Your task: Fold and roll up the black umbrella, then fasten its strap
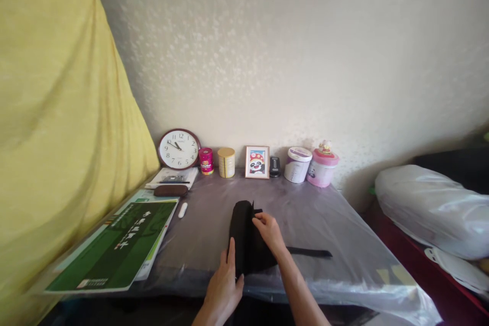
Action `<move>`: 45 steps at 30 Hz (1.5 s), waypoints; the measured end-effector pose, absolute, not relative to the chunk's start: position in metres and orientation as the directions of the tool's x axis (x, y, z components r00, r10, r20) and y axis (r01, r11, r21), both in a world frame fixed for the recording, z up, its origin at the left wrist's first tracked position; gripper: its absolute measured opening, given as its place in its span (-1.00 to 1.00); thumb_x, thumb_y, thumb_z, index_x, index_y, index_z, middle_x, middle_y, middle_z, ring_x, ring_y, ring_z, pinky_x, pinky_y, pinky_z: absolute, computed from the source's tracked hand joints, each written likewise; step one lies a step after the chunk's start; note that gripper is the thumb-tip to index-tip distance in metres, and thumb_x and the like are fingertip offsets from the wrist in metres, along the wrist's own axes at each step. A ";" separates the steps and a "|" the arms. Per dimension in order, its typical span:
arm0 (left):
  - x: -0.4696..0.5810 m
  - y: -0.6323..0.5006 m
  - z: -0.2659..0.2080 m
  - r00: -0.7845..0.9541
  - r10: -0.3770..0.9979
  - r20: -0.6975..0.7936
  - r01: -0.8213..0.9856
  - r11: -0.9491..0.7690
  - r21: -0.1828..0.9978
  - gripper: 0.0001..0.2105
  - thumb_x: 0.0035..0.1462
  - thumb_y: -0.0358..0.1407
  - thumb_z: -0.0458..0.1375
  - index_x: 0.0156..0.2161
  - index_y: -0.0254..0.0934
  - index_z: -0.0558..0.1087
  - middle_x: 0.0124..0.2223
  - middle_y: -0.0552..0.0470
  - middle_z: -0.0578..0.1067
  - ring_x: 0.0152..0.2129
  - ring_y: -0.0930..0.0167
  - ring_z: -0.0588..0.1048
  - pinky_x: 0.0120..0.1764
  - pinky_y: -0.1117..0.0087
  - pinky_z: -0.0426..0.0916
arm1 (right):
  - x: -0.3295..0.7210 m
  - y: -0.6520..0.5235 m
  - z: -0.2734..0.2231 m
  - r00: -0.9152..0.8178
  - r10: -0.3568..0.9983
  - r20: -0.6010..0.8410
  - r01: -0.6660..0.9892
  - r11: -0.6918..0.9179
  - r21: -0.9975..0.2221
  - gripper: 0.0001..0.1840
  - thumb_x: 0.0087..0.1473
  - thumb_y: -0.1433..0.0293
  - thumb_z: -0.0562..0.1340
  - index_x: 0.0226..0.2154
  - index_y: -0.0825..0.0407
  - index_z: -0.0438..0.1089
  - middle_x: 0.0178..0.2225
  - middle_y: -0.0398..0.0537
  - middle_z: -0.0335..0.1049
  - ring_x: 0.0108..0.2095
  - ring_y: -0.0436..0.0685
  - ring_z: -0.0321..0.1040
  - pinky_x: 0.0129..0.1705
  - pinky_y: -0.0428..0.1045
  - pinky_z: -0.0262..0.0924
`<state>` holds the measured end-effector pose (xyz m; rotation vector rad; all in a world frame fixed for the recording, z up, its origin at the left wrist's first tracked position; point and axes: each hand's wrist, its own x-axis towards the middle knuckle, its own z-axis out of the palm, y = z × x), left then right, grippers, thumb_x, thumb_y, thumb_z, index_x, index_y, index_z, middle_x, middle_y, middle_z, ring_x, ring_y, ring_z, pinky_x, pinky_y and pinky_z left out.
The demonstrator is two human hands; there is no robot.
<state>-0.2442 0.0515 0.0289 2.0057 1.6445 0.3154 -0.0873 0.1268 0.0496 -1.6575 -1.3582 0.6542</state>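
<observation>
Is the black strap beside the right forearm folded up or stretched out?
Stretched out, where visible: the strap runs nearly straight across the table, away from the right forearm. Its other end is hidden.

The black item [240,226] near the front edge of the surface [313,221] looks like matt cloth, while the surface wears glossy clear plastic. The green book [148,244] by the left edge has a smooth paper cover. Along the back edge, the picture frame [257,162] looks like pale wood, the white-lidded tub [297,167] like smooth plastic.
</observation>
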 end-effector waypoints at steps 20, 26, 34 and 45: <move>-0.254 0.045 0.025 0.192 0.980 -0.046 0.814 -0.133 0.566 -0.19 0.07 -0.36 -0.01 0.23 -0.21 -0.53 0.32 -0.19 -0.29 0.16 0.24 0.15 -0.11 0.37 0.32 | -0.153 0.141 0.044 0.073 0.996 0.060 0.738 -0.014 -0.675 -0.82 0.01 0.45 0.10 -0.30 0.04 0.38 -0.52 -0.12 0.48 -0.42 0.02 0.43 -0.38 -0.15 0.13; -0.255 0.047 0.026 0.215 0.977 -0.014 0.882 -0.188 0.432 -0.25 0.01 -0.36 0.04 0.26 -0.20 -0.24 0.31 -0.09 -0.48 0.18 0.17 0.09 -0.06 0.32 0.30 | -0.154 0.137 0.045 0.021 0.995 0.095 0.782 0.043 -0.621 -0.78 0.05 0.45 0.07 -0.30 0.00 0.41 -0.47 -0.14 0.49 -0.39 0.01 0.42 -0.37 -0.15 0.13; -0.244 0.053 0.013 0.222 0.947 -0.230 0.890 -0.101 0.444 -0.30 0.03 -0.43 -0.03 0.26 -0.33 -0.21 0.32 -0.16 -0.19 -0.06 0.29 0.41 -0.16 0.41 0.33 | -0.140 0.124 0.044 -0.308 0.897 0.318 0.745 0.435 -0.505 -0.76 0.12 0.38 0.08 -0.31 -0.08 0.47 -0.34 -0.14 0.50 -0.15 0.04 0.33 -0.06 -0.09 0.11; -0.245 0.058 0.011 0.202 0.936 -0.289 0.865 -0.031 0.501 -0.20 -0.03 -0.43 0.00 0.26 -0.29 -0.37 0.32 -0.07 -0.21 0.03 0.30 0.33 -0.07 0.47 0.26 | -0.121 0.193 0.028 -0.298 0.908 0.293 0.816 0.402 -0.416 -0.75 0.12 0.40 0.08 -0.37 -0.08 0.47 -0.31 -0.16 0.50 0.05 0.04 0.19 0.20 0.08 -0.27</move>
